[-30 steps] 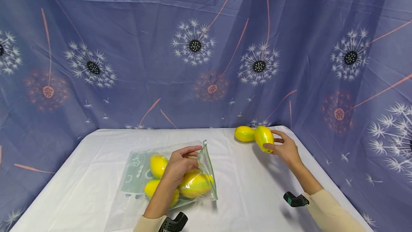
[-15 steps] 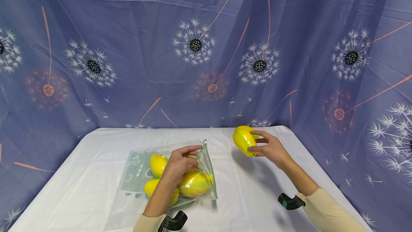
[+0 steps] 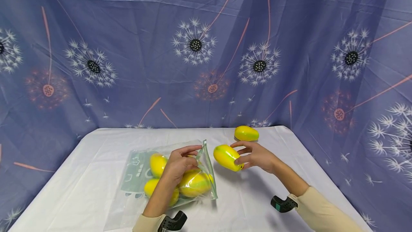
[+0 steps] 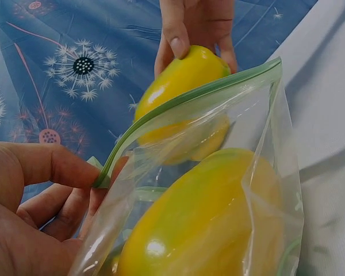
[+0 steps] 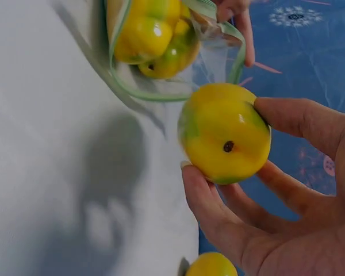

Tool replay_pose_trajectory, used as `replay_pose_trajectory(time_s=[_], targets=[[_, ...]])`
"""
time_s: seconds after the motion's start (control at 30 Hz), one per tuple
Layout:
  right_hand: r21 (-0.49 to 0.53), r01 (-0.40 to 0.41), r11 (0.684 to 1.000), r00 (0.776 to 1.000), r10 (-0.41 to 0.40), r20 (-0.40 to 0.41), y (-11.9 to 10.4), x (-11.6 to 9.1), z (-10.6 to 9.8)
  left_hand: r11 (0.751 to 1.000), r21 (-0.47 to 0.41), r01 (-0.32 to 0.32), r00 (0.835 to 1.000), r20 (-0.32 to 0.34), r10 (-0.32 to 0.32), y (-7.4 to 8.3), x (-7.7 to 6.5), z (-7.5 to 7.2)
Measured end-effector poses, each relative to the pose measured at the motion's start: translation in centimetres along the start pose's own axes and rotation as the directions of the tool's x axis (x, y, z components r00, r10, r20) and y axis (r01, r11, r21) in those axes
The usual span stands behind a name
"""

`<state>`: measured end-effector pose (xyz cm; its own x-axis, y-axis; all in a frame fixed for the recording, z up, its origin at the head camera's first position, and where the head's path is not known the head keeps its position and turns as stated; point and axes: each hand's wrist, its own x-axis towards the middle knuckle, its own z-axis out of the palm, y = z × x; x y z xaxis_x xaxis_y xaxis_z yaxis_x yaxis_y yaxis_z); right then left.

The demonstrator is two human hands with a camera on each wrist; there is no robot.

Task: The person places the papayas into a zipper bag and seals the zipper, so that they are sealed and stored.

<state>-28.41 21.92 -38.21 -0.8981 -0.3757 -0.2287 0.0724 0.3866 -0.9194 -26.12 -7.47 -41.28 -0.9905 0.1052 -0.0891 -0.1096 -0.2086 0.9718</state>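
Note:
My left hand pinches the upper edge of a clear zip bag with a green seal, its mouth facing right. Inside the bag lie several yellow-green papayas. My right hand grips another papaya by one end, between thumb and fingers, just right of the bag's mouth. In the right wrist view the held papaya shows its dark stem spot, with the bag's opening behind it. From the left wrist, this papaya appears beyond the green seal.
One more papaya lies near the far edge of the white-covered table. A blue curtain with dandelion prints hangs behind and at both sides. The bag's printed bottom part stretches flat to the left.
My right hand has carried the papaya left and nearer, from beside the far papaya to close by the bag's mouth. My left hand and the bag have stayed in place.

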Motion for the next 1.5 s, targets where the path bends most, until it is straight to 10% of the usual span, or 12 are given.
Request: replay_pose_trajectory(time_s=[0.87, 1.5], targets=[[-0.104, -0.071, 0.992, 0.954, 0.098, 0.282, -0.7, 0.1, -0.8, 1.0, -0.001, -0.003, 1.0, 0.0, 0.003, -0.1, 0.1, -0.1], [-0.069, -0.104, 0.992, 0.931, 0.122, 0.344, -0.5, 0.3, -0.7, 1.0, 0.005, -0.004, 1.0, 0.001, 0.004, 0.0, -0.1, -0.1]])
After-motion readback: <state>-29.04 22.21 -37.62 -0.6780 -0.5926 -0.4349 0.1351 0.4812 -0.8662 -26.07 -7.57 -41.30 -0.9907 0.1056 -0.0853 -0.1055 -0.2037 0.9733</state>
